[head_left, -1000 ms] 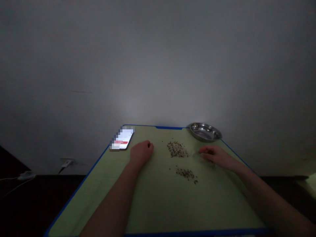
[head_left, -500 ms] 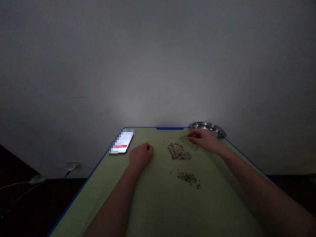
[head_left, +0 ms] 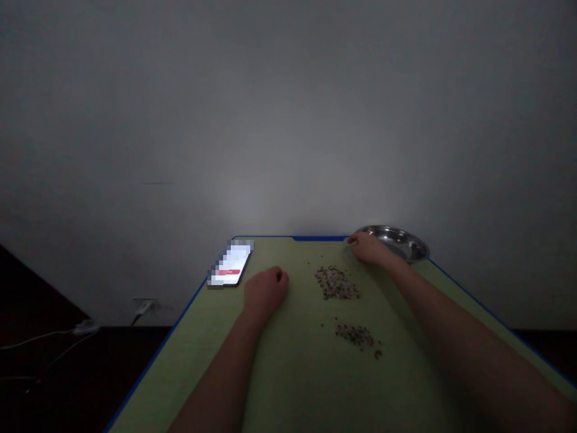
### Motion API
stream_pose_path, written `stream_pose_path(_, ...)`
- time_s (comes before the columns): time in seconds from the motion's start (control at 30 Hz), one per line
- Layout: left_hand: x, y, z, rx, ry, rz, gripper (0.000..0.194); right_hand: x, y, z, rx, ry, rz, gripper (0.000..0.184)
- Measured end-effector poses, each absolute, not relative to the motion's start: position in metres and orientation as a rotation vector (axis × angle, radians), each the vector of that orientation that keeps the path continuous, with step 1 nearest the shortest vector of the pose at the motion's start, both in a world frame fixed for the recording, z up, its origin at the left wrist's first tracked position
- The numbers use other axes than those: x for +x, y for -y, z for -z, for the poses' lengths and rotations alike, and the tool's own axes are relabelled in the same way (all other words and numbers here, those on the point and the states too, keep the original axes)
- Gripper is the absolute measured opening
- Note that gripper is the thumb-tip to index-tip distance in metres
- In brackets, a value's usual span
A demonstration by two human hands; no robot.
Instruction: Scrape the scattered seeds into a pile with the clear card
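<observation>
My left hand (head_left: 267, 291) rests on the green tabletop as a loose fist, to the right of a lit phone (head_left: 232, 263); nothing shows in it. At the far right of the table, my right hand (head_left: 367, 248) has curled fingers, beside the left rim of a shiny metal bowl (head_left: 406, 243). Whatever its fingertips pinch is too faint and dark to make out. Between the hands lies a larger pile of small pale and dark grains or beans (head_left: 336, 282). Nearer me is a smaller, darker pile (head_left: 356, 335).
The table (head_left: 288, 385) has a blue edge and stands against a grey wall (head_left: 288, 132). A few stray grains lie around the piles. At lower left, a plug (head_left: 144, 308) sits at the wall, and white cables (head_left: 85, 326) run over the dark floor.
The view has shifted, so everything sits further right and slightly lower. My right hand has moved a little away toward the bowl's rim; the clear plastic piece seen under its fingers is no longer distinct.
</observation>
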State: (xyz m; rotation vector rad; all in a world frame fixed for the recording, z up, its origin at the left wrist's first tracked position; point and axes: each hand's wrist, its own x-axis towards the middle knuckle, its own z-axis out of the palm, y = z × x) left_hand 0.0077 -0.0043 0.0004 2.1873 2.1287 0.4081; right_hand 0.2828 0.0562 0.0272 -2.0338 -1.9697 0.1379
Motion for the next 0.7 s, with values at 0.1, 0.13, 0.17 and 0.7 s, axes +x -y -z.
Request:
stream_pose_path(0.1, 0.008, 0.004, -0.002, 2.187, -2.125, -0.405, 0.039, 0.286, -0.042, -0.023, -2.059, 1.988, -0.130, 0.042)
stream_pose_path(0.13, 0.008, 0.004, -0.002, 2.189, -2.122, -0.406, 0.038, 0.286, -0.037, -0.022, -2.069, 1.989, -0.124, 0.041)
stream_pose_path(0.17, 0.008, 0.004, -0.002, 2.193, -2.121, -0.410, 0.038, 0.286, -0.033, -0.020, -2.079, 1.987, -0.115, 0.041)
stream_pose_path(0.7, 0.009, 0.003, -0.003, 2.199, -2.106, -0.407, 0.040, 0.267, -0.029, 0.003, -2.241, 1.759, 0.098, 0.036)
